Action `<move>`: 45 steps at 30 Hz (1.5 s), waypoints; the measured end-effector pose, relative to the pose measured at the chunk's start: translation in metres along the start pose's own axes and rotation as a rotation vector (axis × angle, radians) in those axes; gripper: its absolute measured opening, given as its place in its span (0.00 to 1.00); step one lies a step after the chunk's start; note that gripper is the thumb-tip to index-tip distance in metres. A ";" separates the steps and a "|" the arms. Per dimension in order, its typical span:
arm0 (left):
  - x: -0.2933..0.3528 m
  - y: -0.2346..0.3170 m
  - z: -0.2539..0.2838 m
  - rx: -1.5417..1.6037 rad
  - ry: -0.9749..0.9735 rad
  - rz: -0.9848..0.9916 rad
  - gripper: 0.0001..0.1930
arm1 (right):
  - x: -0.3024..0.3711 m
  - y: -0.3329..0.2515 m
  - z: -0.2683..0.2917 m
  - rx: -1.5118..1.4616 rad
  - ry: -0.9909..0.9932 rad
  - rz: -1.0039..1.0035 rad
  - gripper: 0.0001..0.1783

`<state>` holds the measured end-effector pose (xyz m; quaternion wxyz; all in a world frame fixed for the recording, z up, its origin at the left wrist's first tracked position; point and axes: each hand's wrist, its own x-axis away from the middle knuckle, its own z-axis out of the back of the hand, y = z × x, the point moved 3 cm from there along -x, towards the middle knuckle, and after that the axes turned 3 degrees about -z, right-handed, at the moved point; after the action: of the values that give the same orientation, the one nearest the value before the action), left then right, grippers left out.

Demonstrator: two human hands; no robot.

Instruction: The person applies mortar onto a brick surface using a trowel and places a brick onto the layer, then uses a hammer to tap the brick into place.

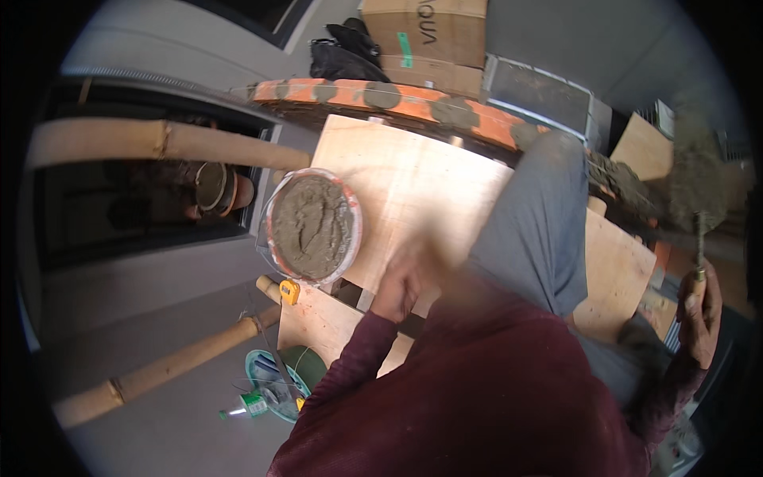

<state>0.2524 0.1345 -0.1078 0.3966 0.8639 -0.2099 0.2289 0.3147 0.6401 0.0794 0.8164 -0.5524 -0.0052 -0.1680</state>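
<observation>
Right hand (701, 322), at the far right of the view: fingers wrapped round the handle of a mortar-coated trowel with a short wooden grip (699, 203), thumb along the handle; closed hold, blade pointing away from the body. Blade blurred, its outline merging with the clutter behind it. Left hand (397, 282) in front of the torso, over the edge of a pale plywood board (405, 171); fingers curled inward, but whether they have hold of anything cannot be told, a blurred patch lying just beside them. To its upper left, a round whitish bucket with orange-red smears (357, 226) contains thick grey-brown mortar (310, 226), surface furrowed. Beyond the board, a curved course of orange bricks (413, 96) bears separate grey mortar patches along its top; the bent grey-trousered knee (540, 215) overlaps its right part. Near the bucket's lower edge: a yellow tape measure (290, 292). Lower left: a teal plastic basin (253, 367) with a clear green-labelled bottle (251, 405) against its side. Two tan bamboo poles (214, 149) (175, 362) cross the left side. Behind the bricks: a brown cardboard box (445, 40), a crumpled black bag (346, 56) beside it.
</observation>
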 end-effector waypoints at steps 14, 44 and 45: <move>0.084 -0.017 0.300 -1.774 1.329 -0.358 0.32 | -0.071 -0.206 -0.417 0.880 -1.068 0.834 0.13; 0.095 -0.004 0.302 -1.702 1.321 -0.356 0.28 | -0.030 -0.108 -0.493 0.150 -1.514 -0.321 0.13; 0.081 0.003 0.299 -1.702 1.301 -0.349 0.29 | -0.040 -0.097 -0.481 0.101 -1.509 -0.353 0.16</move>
<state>0.3851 -0.1157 -0.2345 0.9280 0.0365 0.0766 0.3627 0.1645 0.1835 -0.0286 0.5772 -0.4705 -0.6553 0.1267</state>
